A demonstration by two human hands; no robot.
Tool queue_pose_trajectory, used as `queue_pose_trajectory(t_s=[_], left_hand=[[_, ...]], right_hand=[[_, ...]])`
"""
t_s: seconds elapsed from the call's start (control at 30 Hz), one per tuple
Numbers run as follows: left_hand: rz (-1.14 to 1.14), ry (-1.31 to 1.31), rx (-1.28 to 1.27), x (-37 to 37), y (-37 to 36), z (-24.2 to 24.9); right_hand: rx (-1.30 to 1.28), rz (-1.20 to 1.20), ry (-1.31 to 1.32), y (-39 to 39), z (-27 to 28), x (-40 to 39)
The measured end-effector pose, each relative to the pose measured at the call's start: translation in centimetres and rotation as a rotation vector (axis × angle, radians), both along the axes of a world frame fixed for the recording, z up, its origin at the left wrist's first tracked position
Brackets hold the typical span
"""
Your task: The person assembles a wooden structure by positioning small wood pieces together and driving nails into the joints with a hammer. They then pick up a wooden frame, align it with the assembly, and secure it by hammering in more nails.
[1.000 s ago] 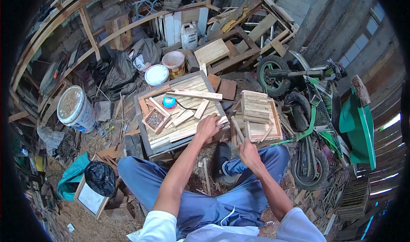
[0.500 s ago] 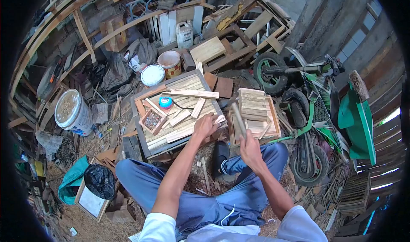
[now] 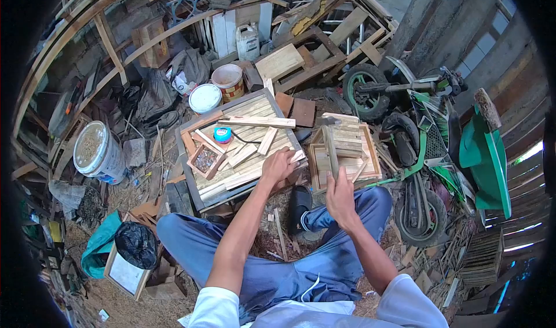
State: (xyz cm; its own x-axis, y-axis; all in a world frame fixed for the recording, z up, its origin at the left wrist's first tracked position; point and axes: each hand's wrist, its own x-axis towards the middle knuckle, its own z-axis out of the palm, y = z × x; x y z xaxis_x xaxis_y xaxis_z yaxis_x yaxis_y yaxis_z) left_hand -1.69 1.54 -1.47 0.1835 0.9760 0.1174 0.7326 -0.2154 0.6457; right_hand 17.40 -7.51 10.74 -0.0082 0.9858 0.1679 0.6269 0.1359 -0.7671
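My right hand point(image 3: 340, 199) grips a hammer point(image 3: 330, 149) by the lower part of its wooden handle. The hammer's dark head points away from me, over a stack of short wooden slats. At the right edge of a low slatted worktable point(image 3: 200, 196), the fingers of my left hand point(image 3: 278, 166) are bent over the end of a pale wooden strip point(image 3: 246, 179). Whether a nail is also between those fingers is too small to tell. A small box of nails point(image 3: 205, 158), a blue-and-pink round tub point(image 3: 222, 134) and loose wood pieces point(image 3: 244, 155) lie on the worktable.
Right of the worktable sits a wooden frame point(image 3: 375, 161) bearing the slat stack point(image 3: 346, 138). A green-framed motorbike point(image 3: 423, 143) stands farther right. Buckets point(image 3: 205, 100) line the back, and another bucket point(image 3: 95, 148) stands at left. Scrap timber point(image 3: 324, 44) is piled behind.
The hammer has swung away from the worktable's edge toward the slat stack, its handle now more in line with my view. My left hand stays at the strip's end.
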Motion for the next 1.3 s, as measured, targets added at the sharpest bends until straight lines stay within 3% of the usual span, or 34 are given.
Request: queue_pose_trajectory(t_s=[0.1,0.17,0.37,0.4,0.57,0.77,0.8,0.9,0.97,1.2,1.27,1.3], left_hand=[[0.003,0.004,-0.013,0.2,-0.1,0.4],[0.000,0.015,-0.019,-0.1,0.3,1.0],[-0.008,0.001,0.065,0.0,0.1,0.1],[0.002,-0.003,0.052,0.0,0.1,0.1],[0.015,0.012,-0.041,0.1,-0.5,1.1],[-0.014,0.019,-0.049,0.1,0.1,0.6],[-0.016,0.024,-0.054,0.0,0.2,0.6],[-0.008,0.017,-0.043,0.1,-0.1,1.0],[0.004,0.045,-0.055,0.2,0.1,0.8],[-0.015,0.025,-0.038,0.1,0.0,0.8],[0.008,0.034,-0.043,0.4,-0.3,1.0],[0.020,0.042,-0.036,0.3,-0.2,1.0]], right_hand=[[-0.350,0.095,-0.224,-0.1,-4.4,1.0],[-0.311,0.103,-0.278,0.5,-5.7,1.5],[-0.158,0.032,-0.099,-0.2,1.4,-0.2],[-0.099,0.017,-0.045,-0.2,0.5,-0.2],[-0.262,0.117,-0.276,0.4,-7.0,1.4],[-0.158,0.014,-0.078,-0.4,0.2,-0.1],[-0.101,-0.011,-0.004,-0.6,-0.6,-0.1],[-0.213,0.114,-0.210,0.0,-6.1,1.5],[-0.239,0.099,-0.237,0.8,-6.6,1.7],[-0.117,0.005,-0.028,-0.9,-0.9,0.0],[-0.200,0.090,-0.188,-0.6,-7.2,1.5],[-0.231,0.132,-0.264,-0.1,-7.0,1.3]])
